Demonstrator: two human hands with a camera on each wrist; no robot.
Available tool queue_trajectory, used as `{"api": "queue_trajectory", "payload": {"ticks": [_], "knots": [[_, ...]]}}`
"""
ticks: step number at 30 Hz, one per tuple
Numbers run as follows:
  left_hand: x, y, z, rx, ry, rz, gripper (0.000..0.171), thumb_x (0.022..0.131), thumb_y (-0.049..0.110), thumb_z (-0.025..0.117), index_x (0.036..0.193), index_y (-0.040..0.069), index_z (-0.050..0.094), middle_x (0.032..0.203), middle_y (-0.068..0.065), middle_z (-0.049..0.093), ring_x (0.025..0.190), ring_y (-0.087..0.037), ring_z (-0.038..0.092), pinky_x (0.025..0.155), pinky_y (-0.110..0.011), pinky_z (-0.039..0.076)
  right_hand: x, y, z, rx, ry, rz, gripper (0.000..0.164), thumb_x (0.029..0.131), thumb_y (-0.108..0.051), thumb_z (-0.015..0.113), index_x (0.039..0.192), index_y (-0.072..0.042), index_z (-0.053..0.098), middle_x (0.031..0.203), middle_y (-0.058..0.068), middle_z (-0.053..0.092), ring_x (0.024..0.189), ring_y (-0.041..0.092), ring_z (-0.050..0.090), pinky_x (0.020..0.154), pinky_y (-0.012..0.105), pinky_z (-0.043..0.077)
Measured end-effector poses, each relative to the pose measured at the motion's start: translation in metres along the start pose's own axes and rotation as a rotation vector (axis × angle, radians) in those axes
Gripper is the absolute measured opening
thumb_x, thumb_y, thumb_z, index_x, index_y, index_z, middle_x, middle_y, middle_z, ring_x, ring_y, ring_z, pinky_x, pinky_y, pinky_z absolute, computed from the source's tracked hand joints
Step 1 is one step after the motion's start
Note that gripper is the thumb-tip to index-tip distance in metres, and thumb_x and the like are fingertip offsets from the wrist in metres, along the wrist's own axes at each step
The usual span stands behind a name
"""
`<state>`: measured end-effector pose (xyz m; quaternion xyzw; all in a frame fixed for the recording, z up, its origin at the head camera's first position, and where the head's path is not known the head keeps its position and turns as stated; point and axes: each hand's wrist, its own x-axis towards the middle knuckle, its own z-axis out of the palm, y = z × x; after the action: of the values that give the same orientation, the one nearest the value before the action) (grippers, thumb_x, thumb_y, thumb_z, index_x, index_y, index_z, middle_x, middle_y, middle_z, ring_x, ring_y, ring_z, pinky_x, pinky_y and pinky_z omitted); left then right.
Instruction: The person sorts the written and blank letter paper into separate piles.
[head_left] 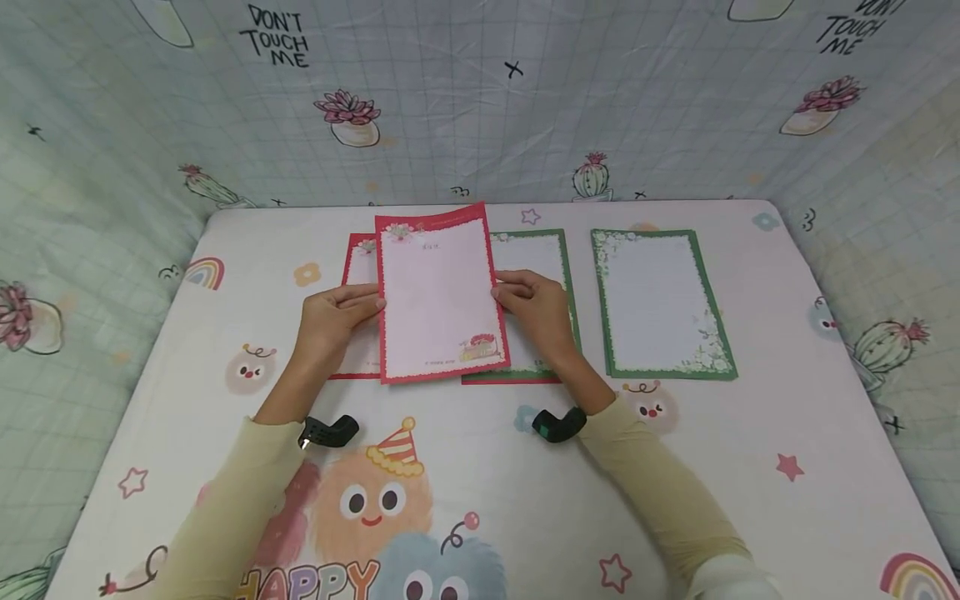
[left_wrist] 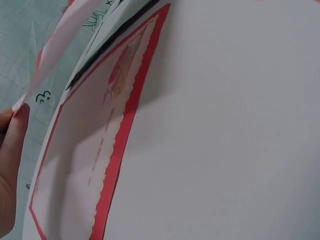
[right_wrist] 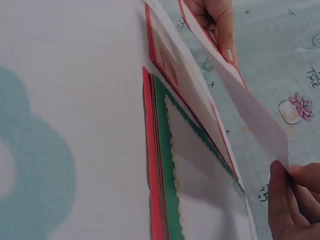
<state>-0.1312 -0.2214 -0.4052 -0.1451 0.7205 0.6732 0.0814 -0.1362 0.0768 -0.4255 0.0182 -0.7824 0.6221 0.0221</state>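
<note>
Both hands hold a red-bordered sheet of paper (head_left: 441, 292) above the table, one at each side edge. My left hand (head_left: 326, 329) pinches its left edge between thumb and fingers. At the opposite edge, my right hand (head_left: 538, 321) does the same. Beneath the held sheet, to the left, lies another red-bordered sheet (left_wrist: 75, 150), partly covered in the head view. Under my right hand sits a pile of paper with a green-bordered sheet (right_wrist: 200, 170) on top and red edges showing below. In the right wrist view the held sheet (right_wrist: 245, 105) bows slightly.
Farther right on the table lies a separate green-bordered sheet (head_left: 660, 304) with flower corners. The white tablecloth (head_left: 480, 467) carries printed cartoon figures. A patterned cloth (head_left: 465, 125) hangs behind the table and at both sides. Each wrist wears a dark camera (head_left: 558, 425).
</note>
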Motion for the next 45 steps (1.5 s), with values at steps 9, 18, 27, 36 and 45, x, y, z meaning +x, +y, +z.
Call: {"api": "queue_trajectory", "payload": {"ticks": [9,18,27,36,45], "knots": [[-0.004,0.0,-0.019,-0.11,-0.096,-0.106,0.042,0.089,0.009,0.08,0.123,-0.008,0.062,0.091,-0.001,0.078,0.088,-0.011,0.076,0.089,-0.032,0.057,0.008,-0.007,-0.009,0.035,-0.137,0.132,0.024,0.093,-0.022,0.077,0.113,-0.007,0.074,0.098,0.005,0.078,0.089,0.016,0.075,0.084,0.026,0.06],[-0.003,0.002,-0.025,-0.161,-0.133,-0.107,0.017,0.09,0.003,0.076,0.106,0.002,0.07,0.091,-0.003,0.078,0.087,-0.013,0.076,0.091,-0.036,0.055,0.013,-0.011,-0.014,0.053,-0.206,0.184,0.022,0.092,-0.018,0.078,0.108,-0.004,0.074,0.098,0.009,0.077,0.088,0.019,0.074,0.082,0.026,0.061],[-0.001,0.005,-0.029,-0.066,-0.131,-0.142,0.041,0.089,0.011,0.08,0.122,-0.005,0.062,0.096,0.001,0.077,0.088,-0.01,0.075,0.093,-0.034,0.055,0.018,-0.011,-0.015,0.055,-0.263,0.223,0.028,0.091,-0.023,0.079,0.111,-0.004,0.073,0.101,0.01,0.077,0.093,0.025,0.074,0.084,0.026,0.06],[0.004,0.004,-0.046,-0.008,-0.181,-0.135,0.051,0.089,0.014,0.08,0.128,-0.01,0.057,0.097,0.003,0.077,0.088,-0.008,0.074,0.087,-0.028,0.058,0.022,-0.013,-0.009,0.022,-0.356,0.275,0.026,0.09,-0.029,0.08,0.107,-0.01,0.077,0.093,0.004,0.078,0.089,0.021,0.071,0.079,0.026,0.058],[0.005,0.006,-0.059,-0.006,-0.188,-0.136,0.045,0.089,0.014,0.08,0.123,-0.007,0.06,0.097,0.002,0.077,0.088,-0.008,0.074,0.086,-0.028,0.059,0.026,-0.013,0.001,0.034,-0.386,0.277,0.024,0.09,-0.027,0.08,0.107,-0.011,0.078,0.098,0.002,0.078,0.09,0.02,0.068,0.077,0.025,0.056]]}}
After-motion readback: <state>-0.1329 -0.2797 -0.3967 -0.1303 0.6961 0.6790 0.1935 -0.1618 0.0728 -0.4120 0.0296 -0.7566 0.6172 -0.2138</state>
